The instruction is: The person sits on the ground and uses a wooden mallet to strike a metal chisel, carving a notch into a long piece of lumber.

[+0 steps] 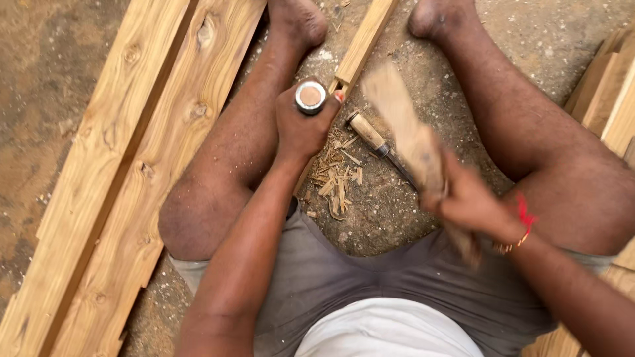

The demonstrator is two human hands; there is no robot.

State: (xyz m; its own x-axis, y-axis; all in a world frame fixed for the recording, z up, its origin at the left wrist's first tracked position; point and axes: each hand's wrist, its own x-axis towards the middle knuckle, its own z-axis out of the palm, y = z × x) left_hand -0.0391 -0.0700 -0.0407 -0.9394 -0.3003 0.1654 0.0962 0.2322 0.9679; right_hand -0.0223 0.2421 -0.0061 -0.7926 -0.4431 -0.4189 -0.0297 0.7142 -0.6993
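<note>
Chisel standing upright on the wood strip.
Left hand is gripping it steady beside the strip; right hand is clasping a blurred wooden mallet.

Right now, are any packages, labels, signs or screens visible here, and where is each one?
None in view. Only bare things show: wooden planks on the dirt ground, a chisel in the left hand, a blurred wooden mallet in the right hand.
</note>
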